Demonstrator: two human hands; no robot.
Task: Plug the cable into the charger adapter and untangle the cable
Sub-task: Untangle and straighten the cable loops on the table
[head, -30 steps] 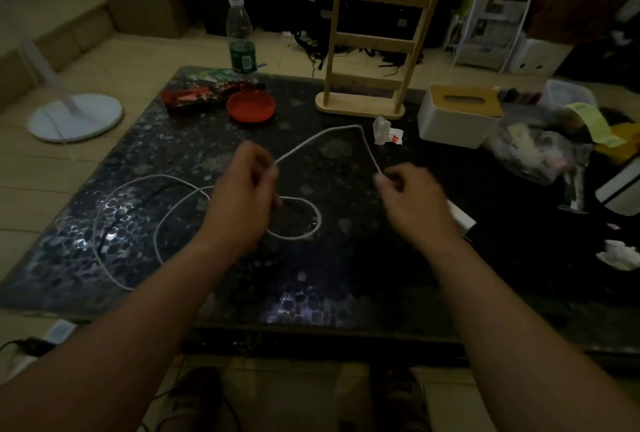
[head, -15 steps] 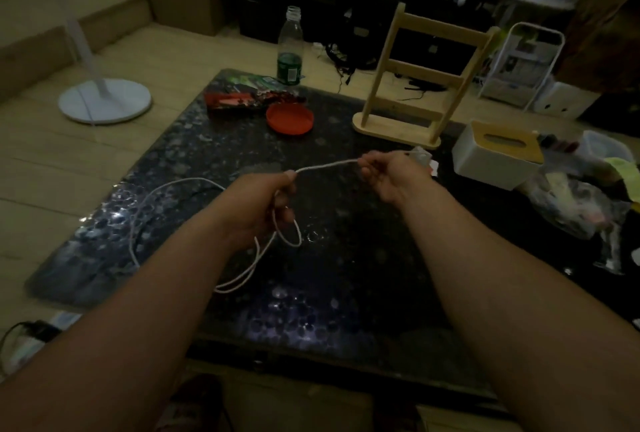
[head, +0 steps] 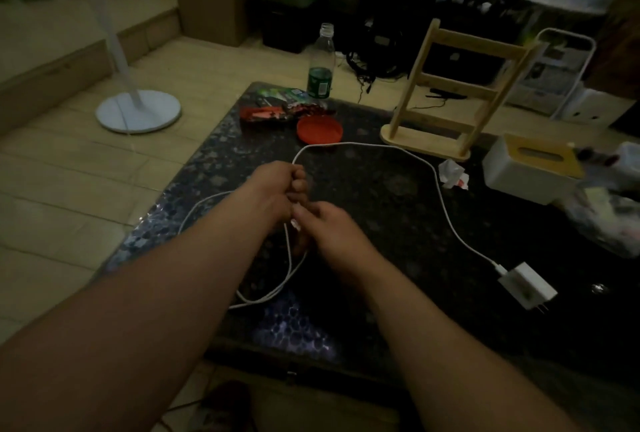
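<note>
A white cable (head: 438, 185) runs in a wide arc over the dark table (head: 398, 293) and ends plugged into a white charger adapter (head: 526, 285) lying at the right. My left hand (head: 277, 189) is closed on the cable near the table's middle. Just below it, my right hand (head: 329, 227) pinches the same cable, and the two hands touch. Below them a loop of the cable (head: 277, 287) hangs onto the table, and another strand curves off to the left under my left forearm.
At the back of the table stand a wooden rack (head: 446, 95), a red lid (head: 319, 129), snack wrappers (head: 277, 109) and a plastic bottle (head: 320, 64). A white tissue box (head: 526, 168), crumpled paper (head: 452, 173) and a plastic bag (head: 609, 216) sit at right. A fan base (head: 138, 112) is on the floor left.
My right hand has come back from the far side to meet my left hand. The stretched cable section now lies in a wide arc on the table, and the adapter is in view at right.
</note>
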